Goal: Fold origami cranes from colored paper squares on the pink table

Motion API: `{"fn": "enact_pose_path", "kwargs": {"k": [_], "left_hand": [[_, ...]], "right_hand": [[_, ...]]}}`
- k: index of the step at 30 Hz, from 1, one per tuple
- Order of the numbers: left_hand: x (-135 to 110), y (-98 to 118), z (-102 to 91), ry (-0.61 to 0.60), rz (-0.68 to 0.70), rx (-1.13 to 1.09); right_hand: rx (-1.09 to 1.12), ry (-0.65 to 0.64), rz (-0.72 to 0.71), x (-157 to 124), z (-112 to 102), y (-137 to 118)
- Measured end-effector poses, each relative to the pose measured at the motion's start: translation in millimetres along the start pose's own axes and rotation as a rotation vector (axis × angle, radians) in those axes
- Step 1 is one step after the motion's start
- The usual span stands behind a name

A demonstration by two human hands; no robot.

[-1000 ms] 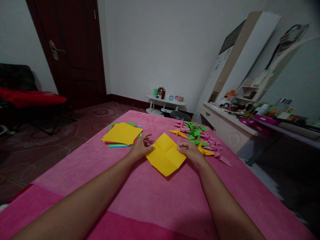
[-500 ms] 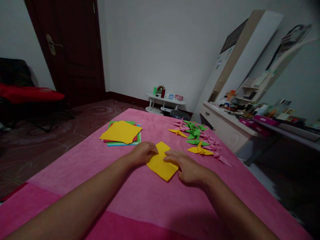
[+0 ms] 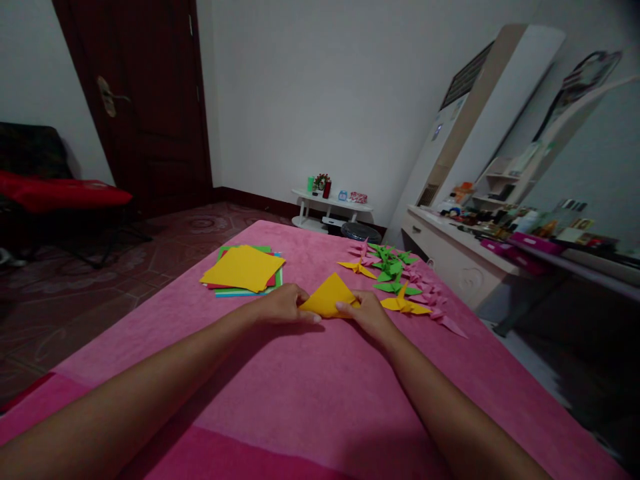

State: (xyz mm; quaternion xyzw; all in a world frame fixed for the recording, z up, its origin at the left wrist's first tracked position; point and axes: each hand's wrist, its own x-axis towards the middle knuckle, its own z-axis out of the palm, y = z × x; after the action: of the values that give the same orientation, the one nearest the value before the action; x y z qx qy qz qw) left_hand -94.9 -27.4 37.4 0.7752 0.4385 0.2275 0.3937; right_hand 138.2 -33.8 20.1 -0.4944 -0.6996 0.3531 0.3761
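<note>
A yellow sheet of origami paper point(image 3: 329, 295), bent into a triangle-like shape with its point facing away from me, is between my hands over the pink cloth point(image 3: 280, 380). My left hand point(image 3: 286, 305) grips its left corner, thumb along the near edge. On the right corner, my right hand point(image 3: 369, 311) pinches the paper with the thumb on top. Some fingers of both hands are hidden behind the sheet. Beyond my left hand lies a stack of coloured paper point(image 3: 243, 268), yellow on top. Several folded paper cranes point(image 3: 395, 270) in green, pink and yellow lie beyond my right hand.
A white side table point(image 3: 333, 200) with small items stands by the far wall. On the right is a dressing table point(image 3: 457, 243) crowded with bottles and boxes. A red and dark folding chair point(image 3: 65, 193) stands at left, near a dark door point(image 3: 140, 100).
The yellow paper lay as a flat diamond; now its near part is folded up and away from me. My right hand has shifted from over the sheet to its right corner.
</note>
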Motion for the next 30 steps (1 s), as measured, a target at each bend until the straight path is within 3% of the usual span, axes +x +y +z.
{"fn": "enact_pose_path", "kwargs": {"k": [3, 6, 12, 16, 20, 25, 30], "left_hand": [[6.7, -10.9, 11.3, -0.003, 0.038, 0.012], [9.3, -20.3, 13.6, -0.007, 0.14, 0.03], [-1.6, -15.4, 18.3, 0.096, 0.434, 0.366], [-12.7, -5.3, 30.3, 0.091, 0.594, 0.602], [-17.6, -4.9, 37.2, 0.14, 0.446, 0.556], [-6.1, -8.9, 35.3, 0.225, 0.104, 0.4], [9.3, -9.1, 31.9, 0.294, -0.009, 0.27]], "right_hand": [[0.123, -0.088, 0.037, 0.8, -0.4, 0.4], [0.083, -0.204, 0.009, -7.3, -3.2, 0.4], [-0.313, -0.165, -0.322, -26.0, -2.6, -0.8], [-0.429, -0.176, -0.422, -39.0, 1.1, -3.8], [-0.35, -0.138, -0.349, -44.7, 0.8, -2.3], [-0.152, 0.028, -0.042, -29.4, 2.0, 5.7], [-0.112, 0.148, 0.014, -9.5, 4.8, 21.3]]}}
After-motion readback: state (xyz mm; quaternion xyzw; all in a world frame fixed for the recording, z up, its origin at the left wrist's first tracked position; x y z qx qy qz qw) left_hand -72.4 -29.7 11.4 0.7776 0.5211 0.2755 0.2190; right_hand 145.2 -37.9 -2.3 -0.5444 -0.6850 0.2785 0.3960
